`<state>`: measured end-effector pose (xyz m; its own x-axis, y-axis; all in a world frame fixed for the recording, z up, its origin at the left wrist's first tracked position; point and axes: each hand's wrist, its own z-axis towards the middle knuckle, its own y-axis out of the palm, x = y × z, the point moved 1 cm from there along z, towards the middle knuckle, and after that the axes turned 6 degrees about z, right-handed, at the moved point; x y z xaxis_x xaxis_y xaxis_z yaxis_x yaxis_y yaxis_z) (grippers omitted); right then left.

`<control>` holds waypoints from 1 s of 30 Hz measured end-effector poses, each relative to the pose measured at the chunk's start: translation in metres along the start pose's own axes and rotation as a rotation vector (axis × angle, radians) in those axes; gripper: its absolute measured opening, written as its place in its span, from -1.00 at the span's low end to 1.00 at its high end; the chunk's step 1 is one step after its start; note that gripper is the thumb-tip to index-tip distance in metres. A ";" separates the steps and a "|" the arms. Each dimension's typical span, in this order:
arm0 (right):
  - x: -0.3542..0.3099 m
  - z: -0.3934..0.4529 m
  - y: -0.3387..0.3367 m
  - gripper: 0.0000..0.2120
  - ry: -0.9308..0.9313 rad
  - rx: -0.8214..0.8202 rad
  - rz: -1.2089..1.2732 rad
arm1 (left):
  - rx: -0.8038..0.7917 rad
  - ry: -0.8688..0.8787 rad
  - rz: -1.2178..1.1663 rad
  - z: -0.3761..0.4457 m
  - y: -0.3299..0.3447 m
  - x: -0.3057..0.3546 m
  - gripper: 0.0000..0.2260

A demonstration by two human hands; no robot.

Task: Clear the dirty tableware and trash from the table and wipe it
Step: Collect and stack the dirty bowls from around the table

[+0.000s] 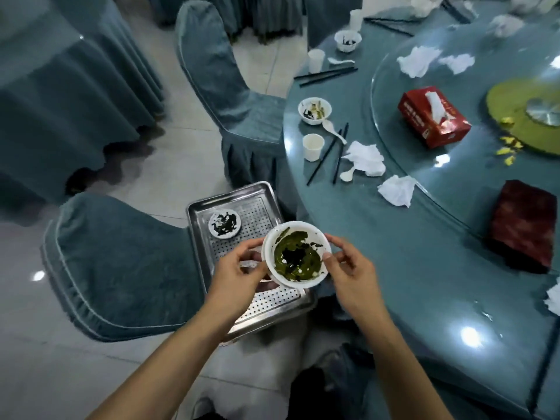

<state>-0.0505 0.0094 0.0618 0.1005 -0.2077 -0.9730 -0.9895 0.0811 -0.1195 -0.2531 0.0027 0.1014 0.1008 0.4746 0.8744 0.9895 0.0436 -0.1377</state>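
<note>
Both hands, left (235,269) and right (348,272), grip a dirty bowl (296,254) by its rim. Below this grip lies a steel tray (257,195) holding a small dish (224,223). Right of it, tissues (365,159) and chopsticks (322,157) litter the desk (424,268).

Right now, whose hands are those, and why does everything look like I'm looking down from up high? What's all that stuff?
The camera sits on a person's head, so you see what they see, looking down. The left hand and right hand are theirs. Together they hold a dirty white bowl by its rim, above a metal tray that rests on a chair. Another small dirty bowl already sits in the tray. On the round table lie crumpled napkins, a paper cup, black chopsticks and a red tissue box.
</note>
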 end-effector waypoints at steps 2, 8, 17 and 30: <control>-0.007 -0.009 0.038 -0.70 -0.033 -0.004 -0.041 | 0.006 0.024 -0.035 -0.010 -0.041 -0.006 -0.67; -0.030 -0.063 0.176 -0.72 -0.058 -0.095 -0.010 | 0.029 0.018 -0.152 -0.045 -0.186 -0.032 -0.71; -0.075 -0.107 0.342 -0.72 -0.070 -0.175 0.018 | 0.123 0.164 0.022 -0.083 -0.351 -0.048 -0.45; -0.108 -0.029 0.452 -0.72 -0.052 -0.234 0.088 | 0.236 0.228 0.039 0.009 -0.451 -0.021 -0.39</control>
<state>-0.5117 0.0402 0.1182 0.0126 -0.1590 -0.9872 -0.9911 -0.1328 0.0087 -0.7021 -0.0193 0.1410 0.1851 0.2723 0.9442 0.9359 0.2443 -0.2539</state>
